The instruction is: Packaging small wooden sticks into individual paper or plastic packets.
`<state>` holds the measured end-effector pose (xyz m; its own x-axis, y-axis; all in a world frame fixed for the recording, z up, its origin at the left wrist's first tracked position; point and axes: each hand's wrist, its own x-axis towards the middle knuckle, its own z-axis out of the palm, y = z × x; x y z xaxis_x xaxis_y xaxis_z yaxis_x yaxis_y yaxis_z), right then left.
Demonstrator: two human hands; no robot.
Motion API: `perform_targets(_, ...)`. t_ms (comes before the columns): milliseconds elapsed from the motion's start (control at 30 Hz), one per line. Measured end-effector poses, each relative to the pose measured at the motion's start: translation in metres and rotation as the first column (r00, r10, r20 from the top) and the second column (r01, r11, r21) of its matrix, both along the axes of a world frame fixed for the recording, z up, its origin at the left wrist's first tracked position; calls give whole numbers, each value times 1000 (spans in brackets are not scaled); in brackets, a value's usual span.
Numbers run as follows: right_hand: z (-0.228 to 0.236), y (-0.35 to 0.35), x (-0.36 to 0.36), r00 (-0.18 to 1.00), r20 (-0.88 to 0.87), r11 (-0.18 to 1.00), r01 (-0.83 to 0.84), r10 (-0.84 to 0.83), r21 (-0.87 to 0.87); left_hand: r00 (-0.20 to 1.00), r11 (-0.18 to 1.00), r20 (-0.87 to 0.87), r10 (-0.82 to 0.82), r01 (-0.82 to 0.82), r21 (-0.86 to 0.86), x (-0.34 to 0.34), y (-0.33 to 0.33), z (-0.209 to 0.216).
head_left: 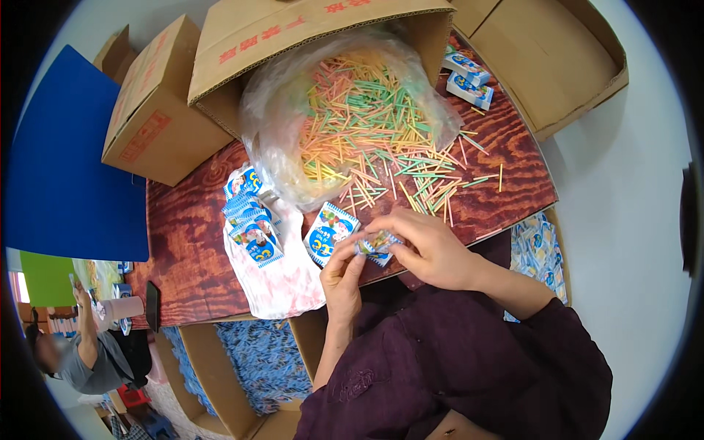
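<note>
At the table's near edge, both of my hands are on one small blue-and-white printed packet (379,241). My left hand (342,273) pinches its left side between thumb and fingers. My right hand (431,248) has its thumb and fingertips closed on the other side. What is inside the packet cannot be made out. Just beyond my left hand a flat packet (328,229) of the same print lies on the table. Farther left, a loose stack of packets (257,238) rests on a white cloth with pink stains (275,293).
Thin coloured sticks (367,110) spill from a clear plastic bag (275,158) in a tipped cardboard box (315,29). More packets (469,81) lie at the far right. Packet-filled boxes (264,359) stand below the table's edge. Another person (95,359) sits at far left.
</note>
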<state>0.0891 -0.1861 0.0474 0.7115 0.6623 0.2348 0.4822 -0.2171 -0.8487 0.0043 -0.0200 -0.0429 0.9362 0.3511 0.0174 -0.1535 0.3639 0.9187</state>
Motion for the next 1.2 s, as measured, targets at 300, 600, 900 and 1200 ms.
perform_targets(300, 8, -3, 5, 908, -375, 972, -114, 186, 206, 941, 938, -114, -317, 330, 112, -2, 15, 26)
perform_targets(600, -83, -51, 79, 772, 504, 760, 576, -386, -301, 947, 909, -91, -309, 322, 266, 1, 11, 39)
perform_targets(900, -77, -52, 94, 799, 423, 862, 501, -428, -72, 961, 917, -17, -277, 270, 295, 5, 11, 31)
perform_targets(1200, 30, -18, 18, 800, -588, 825, 252, 117, 507, 961, 929, -46, -272, 274, 248, 4, 10, 22)
